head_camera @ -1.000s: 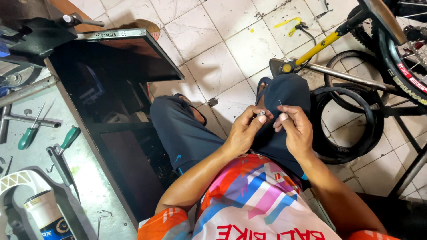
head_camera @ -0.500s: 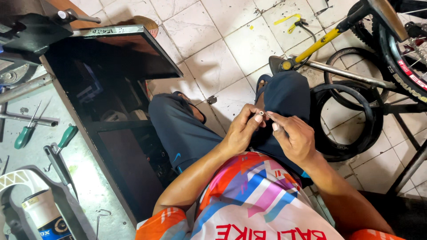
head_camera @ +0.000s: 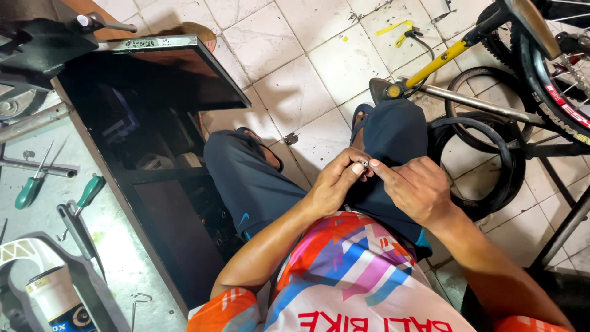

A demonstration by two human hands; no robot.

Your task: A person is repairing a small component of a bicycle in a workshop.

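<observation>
Over a white tiled workshop floor (head_camera: pixel 295 55), with a black bicycle tyre (head_camera: pixel 491 160) at centre right, the left hand (head_camera: pixel 335 184) and right hand (head_camera: pixel 415 187) meet mid-frame, pinching a tiny metal part (head_camera: pixel 365 163) between fingertips, apparently fitting it; steadiness seems needed next.

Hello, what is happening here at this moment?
A seated person pinches a tiny metal part between the fingertips of the left hand and the right hand, above the lap. A black tyre lies on the tiled floor beside the leg. Green-handled screwdrivers rest on the workbench.
</observation>
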